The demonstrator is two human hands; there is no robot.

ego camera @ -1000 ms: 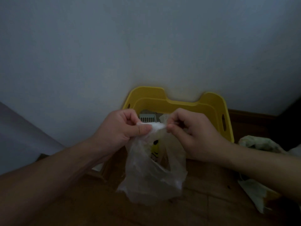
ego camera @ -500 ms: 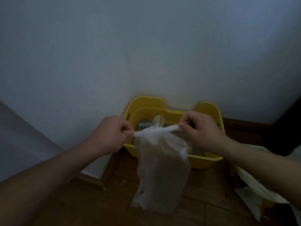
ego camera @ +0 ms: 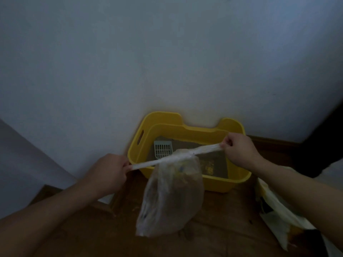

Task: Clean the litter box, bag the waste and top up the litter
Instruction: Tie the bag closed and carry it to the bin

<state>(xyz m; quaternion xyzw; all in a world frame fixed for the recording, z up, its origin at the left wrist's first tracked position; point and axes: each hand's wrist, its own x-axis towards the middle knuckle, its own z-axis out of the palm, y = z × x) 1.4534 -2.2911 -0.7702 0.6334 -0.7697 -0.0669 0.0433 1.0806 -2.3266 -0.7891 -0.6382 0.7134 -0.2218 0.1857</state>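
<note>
Head camera: we are working on the bagging step. We are holding the two twisted ends of the plastic bag [ego camera: 172, 197], the left hand [ego camera: 109, 171] at centre left of the frame and the right hand [ego camera: 239, 151] at centre right. Both fists are clamped on the plastic and pulling it taut. The bag is hanging from the middle of this band, in front of the near rim of the yellow litter box [ego camera: 228, 184].

We judge that the knot is being tightened. The next move is calling for setting the bag aside before topping up.

A scoop [ego camera: 163, 148] is lying inside the box at its left end. The box is sitting against the wall [ego camera: 167, 62]. A pale sack [ego camera: 274, 217] is occupying the lower right. Open floor [ego camera: 213, 242] is lying at lower centre, between the forearms.
</note>
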